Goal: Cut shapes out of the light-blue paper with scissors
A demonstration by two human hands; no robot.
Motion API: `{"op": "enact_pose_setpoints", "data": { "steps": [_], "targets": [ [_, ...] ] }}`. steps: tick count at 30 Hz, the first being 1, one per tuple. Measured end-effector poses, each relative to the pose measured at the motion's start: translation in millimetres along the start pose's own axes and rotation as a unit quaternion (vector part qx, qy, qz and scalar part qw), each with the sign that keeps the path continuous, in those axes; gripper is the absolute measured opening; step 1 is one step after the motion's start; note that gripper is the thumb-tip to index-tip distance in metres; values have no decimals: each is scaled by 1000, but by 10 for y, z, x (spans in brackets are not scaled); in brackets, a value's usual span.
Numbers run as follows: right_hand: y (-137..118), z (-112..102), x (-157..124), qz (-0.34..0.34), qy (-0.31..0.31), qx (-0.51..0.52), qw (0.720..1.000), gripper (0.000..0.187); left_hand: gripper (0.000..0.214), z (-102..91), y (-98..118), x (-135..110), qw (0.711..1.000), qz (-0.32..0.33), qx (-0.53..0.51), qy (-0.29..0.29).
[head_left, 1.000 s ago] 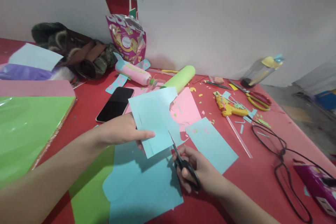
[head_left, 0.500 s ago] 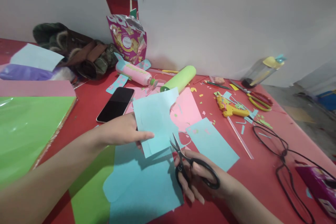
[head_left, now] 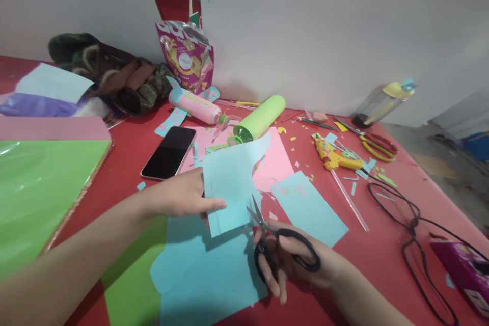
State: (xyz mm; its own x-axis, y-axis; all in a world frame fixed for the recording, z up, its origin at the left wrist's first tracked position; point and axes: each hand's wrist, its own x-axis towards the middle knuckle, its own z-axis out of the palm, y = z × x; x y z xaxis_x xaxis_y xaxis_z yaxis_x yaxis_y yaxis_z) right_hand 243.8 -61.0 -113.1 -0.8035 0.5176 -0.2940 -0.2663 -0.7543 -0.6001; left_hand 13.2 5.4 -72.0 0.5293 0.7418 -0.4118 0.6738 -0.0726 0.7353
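Note:
My left hand [head_left: 191, 196] pinches a light-blue sheet of paper [head_left: 233, 173], its thumb on top and the other fingers hidden beneath. The sheet has a curved cut along its right side. My right hand [head_left: 298, 257] has its fingers through the black handles of a pair of scissors [head_left: 261, 220]. The parted blades point up and left at the lower right edge of the held sheet. Beneath both hands lie larger blue sheets [head_left: 214, 280] over a green sheet [head_left: 133, 270]. Another blue piece [head_left: 309, 209] rests right of the scissors.
Behind the hands are a phone [head_left: 168, 153], a green-wrapped bottle [head_left: 262, 118] and a pink bottle with blue fins [head_left: 196, 107]. To the right, a yellow glue gun [head_left: 334, 155] trails a black cable [head_left: 412, 224] near red-and-yellow-handled scissors [head_left: 378, 146]. Paper scraps are scattered about.
The held blue sheet has shifted slightly right and toward me with my left hand, and its tilt has changed. A thin cut strip near the blades no longer shows. The scissors stay almost in place.

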Motion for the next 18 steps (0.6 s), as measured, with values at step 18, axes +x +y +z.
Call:
{"op": "enact_pose_setpoints", "data": {
  "steps": [18],
  "targets": [
    [40,44,20,-64,74,-151,984,40,34,126,46,-8,979,33,-182,-81]
  ]
}}
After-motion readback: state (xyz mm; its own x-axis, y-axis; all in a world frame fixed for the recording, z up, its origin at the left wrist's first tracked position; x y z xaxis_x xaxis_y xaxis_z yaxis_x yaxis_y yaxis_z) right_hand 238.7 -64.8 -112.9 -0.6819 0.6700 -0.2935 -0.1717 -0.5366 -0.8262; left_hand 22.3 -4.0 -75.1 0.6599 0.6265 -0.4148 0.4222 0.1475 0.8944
